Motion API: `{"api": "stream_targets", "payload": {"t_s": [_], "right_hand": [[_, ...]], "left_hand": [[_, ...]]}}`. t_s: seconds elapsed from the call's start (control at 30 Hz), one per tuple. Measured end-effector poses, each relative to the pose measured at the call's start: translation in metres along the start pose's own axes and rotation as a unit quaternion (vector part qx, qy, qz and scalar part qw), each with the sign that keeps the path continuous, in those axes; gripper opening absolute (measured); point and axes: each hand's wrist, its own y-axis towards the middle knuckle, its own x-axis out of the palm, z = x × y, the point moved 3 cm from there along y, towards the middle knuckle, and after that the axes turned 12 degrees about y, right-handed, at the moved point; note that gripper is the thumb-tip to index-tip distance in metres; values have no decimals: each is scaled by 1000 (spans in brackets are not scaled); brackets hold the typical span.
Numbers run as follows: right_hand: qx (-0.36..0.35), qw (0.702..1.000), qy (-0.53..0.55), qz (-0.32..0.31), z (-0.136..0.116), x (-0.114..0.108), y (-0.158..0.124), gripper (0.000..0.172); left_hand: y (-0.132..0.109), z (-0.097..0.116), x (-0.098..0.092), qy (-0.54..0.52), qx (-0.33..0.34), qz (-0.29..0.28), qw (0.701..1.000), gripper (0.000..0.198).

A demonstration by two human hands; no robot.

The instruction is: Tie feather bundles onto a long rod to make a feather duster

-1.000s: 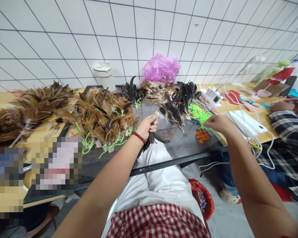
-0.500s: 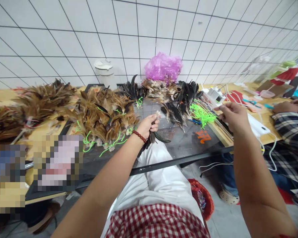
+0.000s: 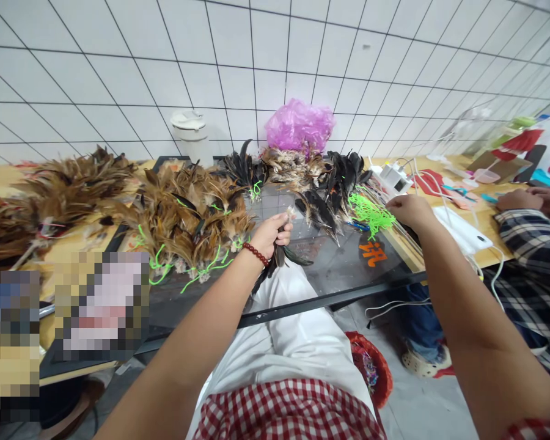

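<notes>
Left hand [image 3: 269, 235] clamps feathers [image 3: 280, 255]; slackening risks spill. Right hand [image 3: 411, 211] by green cords [image 3: 370, 212], grip we can't tell; tangle may snag.

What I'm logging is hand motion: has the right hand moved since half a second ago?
Yes. Judged against the orange lettering, the right hand has moved left, closer to the green strings.

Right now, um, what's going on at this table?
The person's left hand grips a small bunch of dark feathers, pale ends upward. The right hand is beside a heap of neon-green string; whether it holds a strand is unclear. Brown feather bundles lie to the left, with a white lidded cup behind them.
</notes>
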Motion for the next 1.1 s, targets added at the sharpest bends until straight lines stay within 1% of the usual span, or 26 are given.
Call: {"api": "stream_targets", "payload": {"t_s": [0.03, 0.07, 0.13, 0.2, 0.27, 0.33, 0.4, 0.53, 0.57, 0.63, 0.67, 0.7, 0.77, 0.8, 0.83, 0.9, 0.97, 1.03, 1.1], "right_hand": [[1, 1000, -29, 2, 5, 3, 1, 9], [10, 999, -34, 5, 10, 6, 2, 14], [35, 999, -19, 0, 16, 14, 2, 23], [46, 999, 4, -25, 17, 21, 1, 23], [50, 998, 42, -24, 13, 21, 0, 19], [49, 992, 112, 23, 7, 12, -3, 17], [48, 981, 177, 66, -1, -2, -8, 19], [17, 954, 287, 90, -19, -30, -16, 21], [12, 951, 296, 87, -23, -35, -17, 22], [9, 958, 271, 90, -28, -46, -18, 24], [7, 960, 257, 109, -30, -51, -18, 24], [0, 955, 263, 135, -32, -56, -17, 22], [-20, 926, 336, 170, -35, -64, -15, 18], [-26, 911, 377, 167, -37, -66, -14, 17], [-26, 904, 401, 143, -40, -64, -12, 18], [-20, 914, 399, 72, -50, -56, -13, 19], [-30, 924, 382, -5, -65, -41, -18, 18], [-64, 924, 363, -98, -85, -20, -28, 18], [-118, 918, 332, -180, -108, 4, -40, 20]], "left_hand": [[0, 0, 0, 2, 0, 0, 1000, 8], [0, 0, 0, 4, -2, 1, 1000, 8], [0, 0, 1, 8, -5, 2, 1000, 8], [-1, 1, 1, 8, -6, 4, 1000, 8], [-2, 1, 2, 5, -7, 6, 1000, 9], [-2, 2, 2, 4, -8, 9, 1000, 9], [-2, 1, 1, 4, -9, 10, 1000, 9], [0, 0, 0, 5, -7, 5, 1000, 9], [0, 0, 0, 5, -7, 3, 1000, 9], [0, 0, 0, 5, -6, 2, 1000, 9], [0, 0, 1, 6, -6, 4, 1000, 9], [-1, 1, 1, 7, -6, 8, 1000, 9], [-1, 1, 1, 8, -7, 13, 1000, 9], [-1, 1, 1, 7, -8, 12, 1000, 9], [-1, 1, 1, 5, -8, 10, 1000, 9], [0, 0, 1, 2, -8, 7, 1000, 9], [0, 0, 0, 1, -9, 9, 1000, 10], [0, 0, 1, 0, -9, 10, 1000, 15], [-2, 0, 2, -1, -5, 6, 1000, 21]]}}
